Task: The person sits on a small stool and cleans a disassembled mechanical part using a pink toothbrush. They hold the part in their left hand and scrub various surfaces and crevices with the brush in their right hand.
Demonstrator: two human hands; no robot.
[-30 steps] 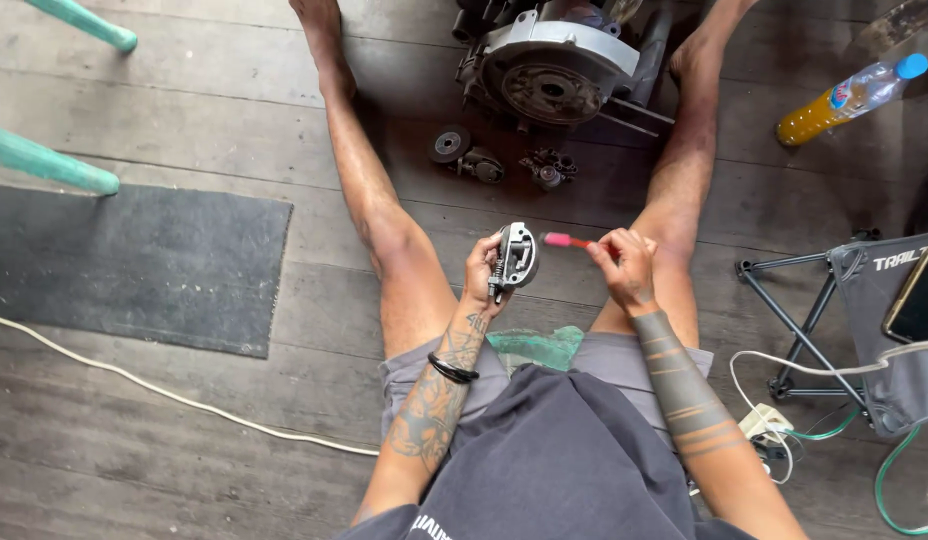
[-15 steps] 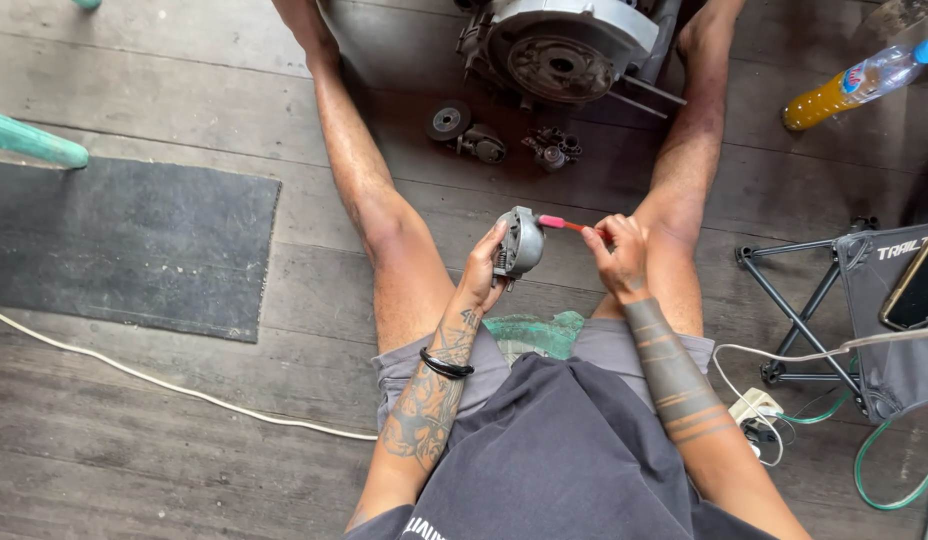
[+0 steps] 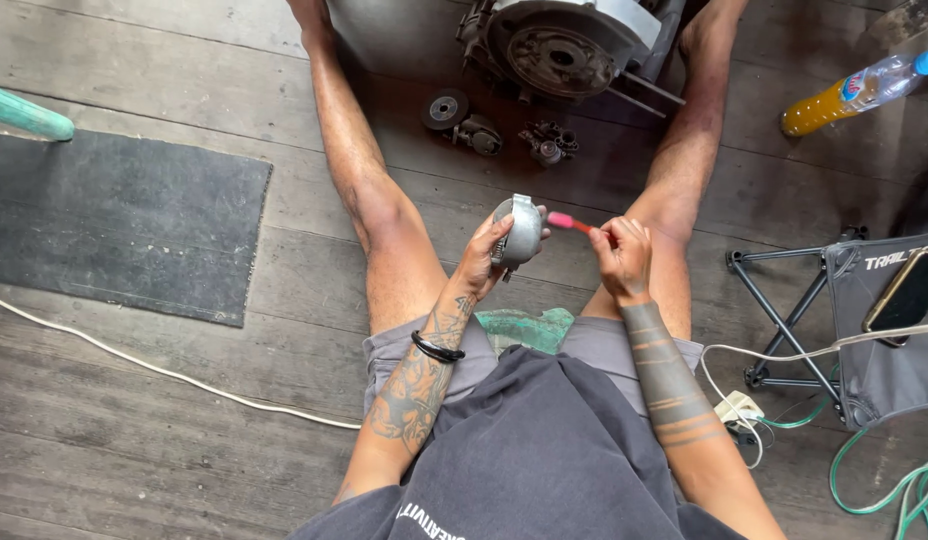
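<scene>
Scrubbing a small grey metal housing (image 3: 518,233), gripped in left hand (image 3: 481,262), held above the lap, well short of the engine block (image 3: 564,45). Right hand (image 3: 622,258) closed on a pink-handled brush (image 3: 567,222), bristles at the housing's edge. Next, probably turning the housing for fresh faces. Compared with a second ago: housing rotated, rounder side showing, brush closer.

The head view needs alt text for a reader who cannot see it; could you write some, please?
Seated on a plank floor, a person's left hand holds a grey metal part while the right hand puts a pink-handled brush to it. An engine casing lies beyond.
</scene>
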